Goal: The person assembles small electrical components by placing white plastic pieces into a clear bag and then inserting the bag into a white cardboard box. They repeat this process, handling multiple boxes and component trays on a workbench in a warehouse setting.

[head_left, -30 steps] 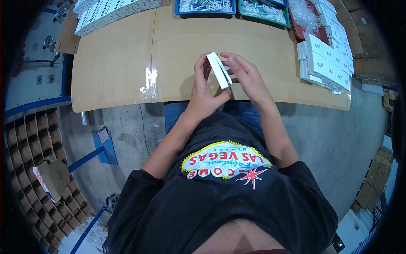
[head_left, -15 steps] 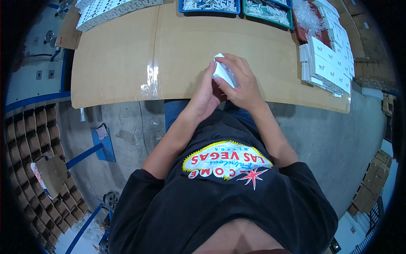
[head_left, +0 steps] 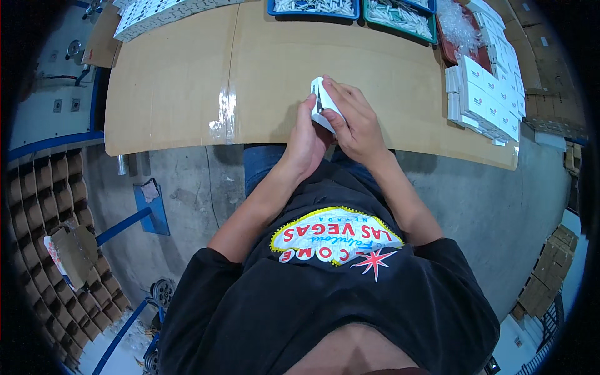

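A small white cardboard box (head_left: 315, 107) is held between both my hands, just above the front part of the cardboard-covered table (head_left: 169, 87). My left hand (head_left: 306, 140) grips it from the left and below, its thumb along the left side. From the right, my right hand (head_left: 361, 128) wraps over the box, with the fingers across its far end and the thumb on the near part. A dark gap shows along the box's upper side, between a raised white panel and the rest. What lies inside cannot be made out.
Stacked white boxes (head_left: 486, 100) stand at the table's right. Along the back are a blue tray (head_left: 315, 17) and a green tray (head_left: 400, 35) of small white pieces, and a reddish tray (head_left: 445, 47) with clear plastic bags. A long patterned white stack (head_left: 165, 17) lies back left.
The box has turned in my hands, and a dark gap now shows at its side. My right fingers have straightened over its far end.
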Tool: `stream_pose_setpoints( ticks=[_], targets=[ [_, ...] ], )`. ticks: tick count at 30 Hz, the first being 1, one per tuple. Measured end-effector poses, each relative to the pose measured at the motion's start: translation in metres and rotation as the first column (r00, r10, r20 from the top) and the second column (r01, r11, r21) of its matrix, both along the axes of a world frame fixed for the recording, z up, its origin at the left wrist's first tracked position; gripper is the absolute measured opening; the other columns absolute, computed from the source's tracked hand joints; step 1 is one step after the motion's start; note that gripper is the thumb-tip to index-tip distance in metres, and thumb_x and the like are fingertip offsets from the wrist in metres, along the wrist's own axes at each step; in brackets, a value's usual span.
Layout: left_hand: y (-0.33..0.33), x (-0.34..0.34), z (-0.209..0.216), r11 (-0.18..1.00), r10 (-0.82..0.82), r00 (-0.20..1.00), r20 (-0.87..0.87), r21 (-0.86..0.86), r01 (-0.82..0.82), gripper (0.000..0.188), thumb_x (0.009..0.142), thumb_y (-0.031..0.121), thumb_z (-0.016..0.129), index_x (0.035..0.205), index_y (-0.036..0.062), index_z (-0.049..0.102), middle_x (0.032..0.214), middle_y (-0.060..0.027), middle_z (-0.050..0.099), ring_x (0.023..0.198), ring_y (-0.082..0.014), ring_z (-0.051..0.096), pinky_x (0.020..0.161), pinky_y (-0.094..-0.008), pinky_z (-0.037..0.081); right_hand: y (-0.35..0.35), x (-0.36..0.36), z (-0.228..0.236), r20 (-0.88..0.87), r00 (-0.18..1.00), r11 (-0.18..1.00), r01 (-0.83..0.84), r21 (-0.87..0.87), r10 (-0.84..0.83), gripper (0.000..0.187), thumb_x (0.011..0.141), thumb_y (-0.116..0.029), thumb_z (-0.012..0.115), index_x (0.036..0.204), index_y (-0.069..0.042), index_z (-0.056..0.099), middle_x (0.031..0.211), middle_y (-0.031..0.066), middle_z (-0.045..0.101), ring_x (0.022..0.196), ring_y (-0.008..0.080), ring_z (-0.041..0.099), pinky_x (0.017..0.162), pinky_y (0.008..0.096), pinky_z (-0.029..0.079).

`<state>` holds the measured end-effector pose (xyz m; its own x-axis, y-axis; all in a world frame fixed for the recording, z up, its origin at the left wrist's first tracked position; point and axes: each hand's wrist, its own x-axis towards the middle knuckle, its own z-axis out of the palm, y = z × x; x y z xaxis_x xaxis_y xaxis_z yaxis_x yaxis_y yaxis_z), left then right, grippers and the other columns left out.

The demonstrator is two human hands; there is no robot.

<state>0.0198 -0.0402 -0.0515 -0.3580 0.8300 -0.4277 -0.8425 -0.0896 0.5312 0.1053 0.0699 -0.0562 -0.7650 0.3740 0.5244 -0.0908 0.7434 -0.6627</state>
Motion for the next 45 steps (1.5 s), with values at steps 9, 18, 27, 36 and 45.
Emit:
stream_pose_setpoints(
  ticks=[9, 18, 27, 36, 45],
  targets=[
    [-0.001, -0.005, -0.011, 0.993, -0.106, 0.994, -0.023, -0.047, 0.105, 0.053, 0.107, 0.054, 0.031, 0.134, 0.0136, 0.053, 0.123, -0.0068, 0.061, 0.119, -0.0197, 0.059, 0.099, -0.0421, 0.048, 0.011, 0.004, 0.001, 0.142, 0.988, 0.976, -0.029, -0.217, 0.061, 0.043, 0.100, -0.024, 0.065, 0.134, 0.002, 0.063, 0.128, 0.0216, 0.068, 0.116, 0.0344, 0.065, 0.099, 0.0401, 0.051],
    [0.000, -0.016, -0.005, 0.994, -0.104, 0.928, 0.358, 0.004, 0.110, 0.067, 0.102, 0.058, 0.045, 0.135, -0.0003, 0.045, 0.122, -0.0192, 0.058, 0.111, -0.0365, 0.067, 0.101, -0.0495, 0.056, 0.028, 0.004, -0.007, 0.089, 0.994, 0.560, 0.036, -0.828, 0.068, 0.039, 0.108, -0.025, 0.054, 0.136, 0.001, 0.062, 0.132, 0.0129, 0.068, 0.119, 0.0225, 0.066, 0.100, 0.0346, 0.051],
    [-0.002, -0.021, -0.011, 0.999, -0.029, 0.945, 0.326, -0.006, 0.033, 0.063, 0.103, 0.056, 0.046, 0.133, 0.0010, 0.050, 0.127, -0.0182, 0.057, 0.110, -0.0326, 0.067, 0.094, -0.0445, 0.060, 0.023, 0.013, -0.006, 0.181, 0.972, 0.613, 0.051, -0.788, 0.152, 0.032, 0.100, -0.016, 0.067, 0.128, 0.000, 0.069, 0.113, 0.0096, 0.074, 0.096, 0.0130, 0.069, 0.080, 0.0271, 0.056],
    [-0.002, -0.021, -0.016, 0.998, -0.056, 0.960, 0.274, 0.014, 0.054, 0.056, 0.104, 0.055, 0.045, 0.127, 0.0054, 0.053, 0.118, -0.0141, 0.061, 0.106, -0.0284, 0.067, 0.092, -0.0455, 0.060, 0.020, 0.012, -0.008, 0.247, 0.964, 0.759, 0.089, -0.645, 0.097, 0.029, 0.103, -0.023, 0.064, 0.118, -0.001, 0.075, 0.085, 0.0079, 0.077, 0.080, 0.0082, 0.066, 0.071, 0.0264, 0.054],
    [-0.001, -0.020, -0.010, 1.000, -0.027, 0.969, 0.244, -0.005, 0.029, 0.052, 0.106, 0.053, 0.043, 0.126, 0.0069, 0.053, 0.120, -0.0125, 0.060, 0.109, -0.0280, 0.065, 0.092, -0.0465, 0.059, 0.022, 0.012, -0.010, 0.209, 0.969, 0.719, 0.052, -0.693, 0.131, 0.032, 0.105, -0.024, 0.060, 0.123, -0.001, 0.073, 0.097, 0.0094, 0.077, 0.089, 0.0095, 0.067, 0.079, 0.0271, 0.055]
  ],
)
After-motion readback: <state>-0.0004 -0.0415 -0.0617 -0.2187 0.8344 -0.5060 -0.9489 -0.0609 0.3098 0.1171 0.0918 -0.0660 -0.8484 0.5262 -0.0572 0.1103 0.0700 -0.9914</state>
